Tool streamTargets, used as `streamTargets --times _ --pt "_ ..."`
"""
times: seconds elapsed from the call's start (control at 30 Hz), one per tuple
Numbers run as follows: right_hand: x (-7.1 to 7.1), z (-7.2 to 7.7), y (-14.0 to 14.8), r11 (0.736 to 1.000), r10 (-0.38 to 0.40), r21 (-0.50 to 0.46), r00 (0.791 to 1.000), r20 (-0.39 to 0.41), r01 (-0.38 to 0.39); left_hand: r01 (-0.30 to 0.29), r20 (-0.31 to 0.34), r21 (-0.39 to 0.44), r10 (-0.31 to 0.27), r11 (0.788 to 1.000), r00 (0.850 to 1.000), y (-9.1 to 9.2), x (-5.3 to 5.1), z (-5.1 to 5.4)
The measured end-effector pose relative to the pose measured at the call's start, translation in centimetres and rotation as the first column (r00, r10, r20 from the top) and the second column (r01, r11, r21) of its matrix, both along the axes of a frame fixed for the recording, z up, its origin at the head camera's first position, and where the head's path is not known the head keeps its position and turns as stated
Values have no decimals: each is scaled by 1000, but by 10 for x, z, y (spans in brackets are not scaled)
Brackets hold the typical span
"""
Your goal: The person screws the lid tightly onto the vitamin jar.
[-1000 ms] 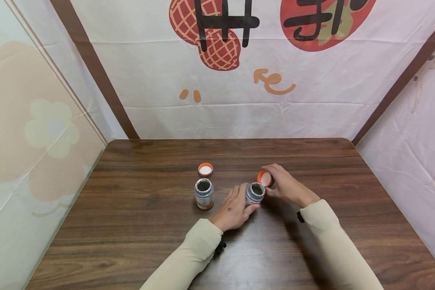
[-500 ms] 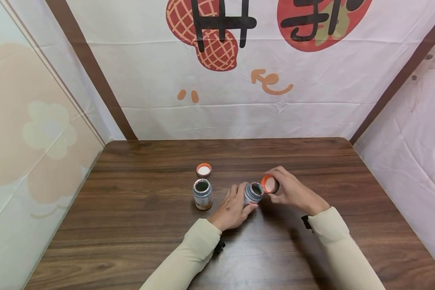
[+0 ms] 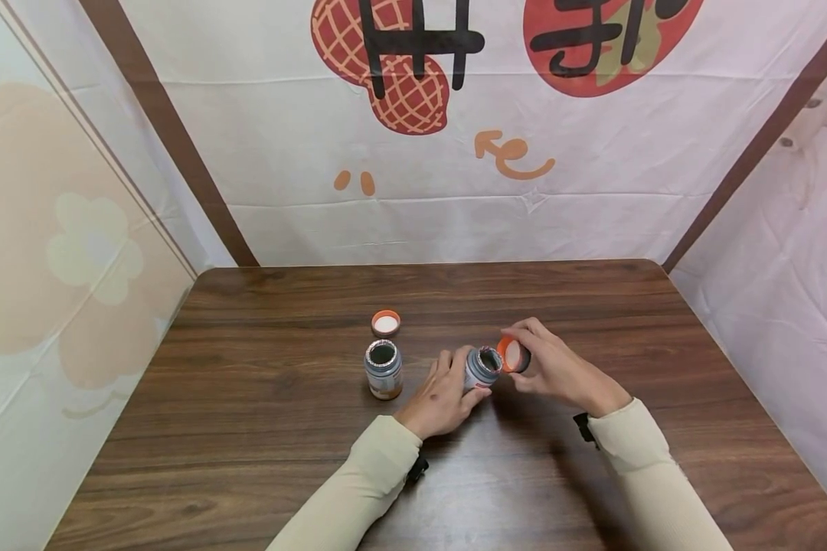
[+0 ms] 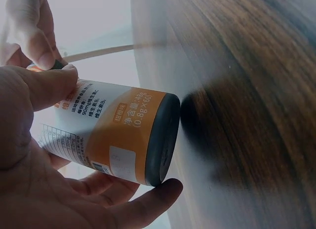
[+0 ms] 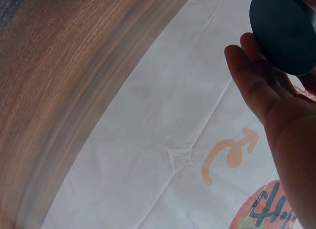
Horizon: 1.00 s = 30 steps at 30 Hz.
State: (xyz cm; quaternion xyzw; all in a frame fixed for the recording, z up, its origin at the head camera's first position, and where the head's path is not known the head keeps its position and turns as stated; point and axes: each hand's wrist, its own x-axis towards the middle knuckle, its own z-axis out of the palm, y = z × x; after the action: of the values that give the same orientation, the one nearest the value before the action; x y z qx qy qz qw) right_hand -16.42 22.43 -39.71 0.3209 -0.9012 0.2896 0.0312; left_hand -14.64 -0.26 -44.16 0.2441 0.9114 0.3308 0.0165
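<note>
Near the middle of the head view, my left hand (image 3: 437, 398) grips a small vitamin bottle (image 3: 481, 375), tilted to the right, its mouth uncovered and dark inside. In the left wrist view the bottle (image 4: 118, 133) has an orange and white label and a dark base held off the table, with thumb and fingers around its sides. Just right of the bottle's mouth, my right hand (image 3: 554, 367) pinches a bottle cap (image 3: 513, 356), orange-rimmed with a pale inner face toward the bottle. The right wrist view shows the cap's plain dark top (image 5: 284, 36).
A second uncapped bottle (image 3: 384, 379) stands upright to the left of my left hand. Behind it lies another cap (image 3: 386, 325), inner side up. The brown wooden table (image 3: 262, 459) meets a printed white cloth (image 3: 441, 222) at its back edge.
My right hand has moved slightly right with the cap, which now stands tilted more on edge. The left hand keeps its hold on the bottle, nearly still.
</note>
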Motion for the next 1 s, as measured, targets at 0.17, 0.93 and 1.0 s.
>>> streamTargets --times 0.17,0.93,1.0 --pt "2 1 0 999 47 -24 998 -33 -48 5 27 5 -5 1000 1000 0 0 0" --pt "6 7 -4 994 96 67 992 -85 -91 43 -31 2 -43 999 999 4 -3 -1" --pt "7 8 -5 993 90 84 993 -80 -83 45 -26 2 -45 999 999 4 -3 -1"
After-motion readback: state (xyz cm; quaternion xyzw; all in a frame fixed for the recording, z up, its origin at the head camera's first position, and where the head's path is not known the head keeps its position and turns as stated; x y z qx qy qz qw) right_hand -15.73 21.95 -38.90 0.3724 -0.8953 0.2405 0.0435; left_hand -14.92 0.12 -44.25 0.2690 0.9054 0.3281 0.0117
